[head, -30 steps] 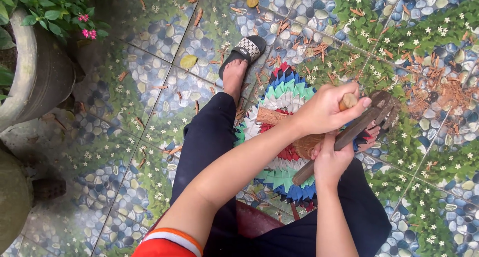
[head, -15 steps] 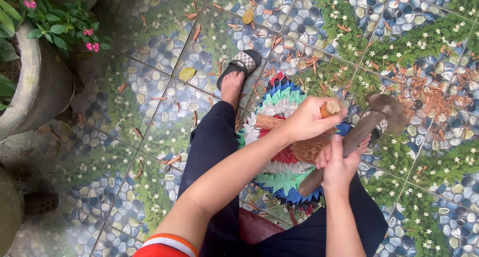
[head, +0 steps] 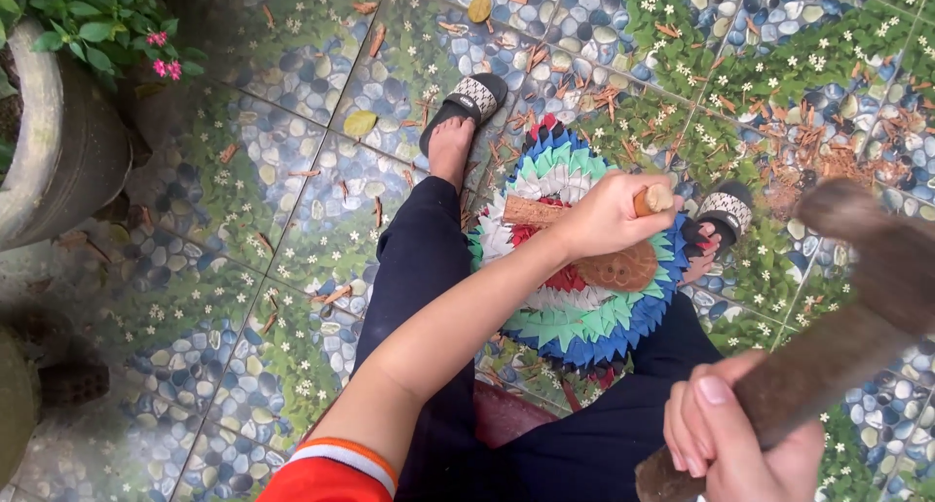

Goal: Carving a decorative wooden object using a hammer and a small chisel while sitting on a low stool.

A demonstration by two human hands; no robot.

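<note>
Raised since the earlier frame, the hatchet [head: 838, 336] now sits near and to the right, blurred, well apart from the mat [head: 575, 259], where it was down by the wood before. At far left stands a pot [head: 58, 142] with pink flowers. Left of centre, a sandal [head: 467, 103] rests on the pebble-patterned floor [head: 243, 220]. The left hand [head: 609, 215] has its fingers clenched around a stick [head: 584, 208], held over a wood block [head: 618, 266] on the mat. At right, the right hand [head: 730, 434] grips the hatchet handle, fingers wrapped tight.
</note>
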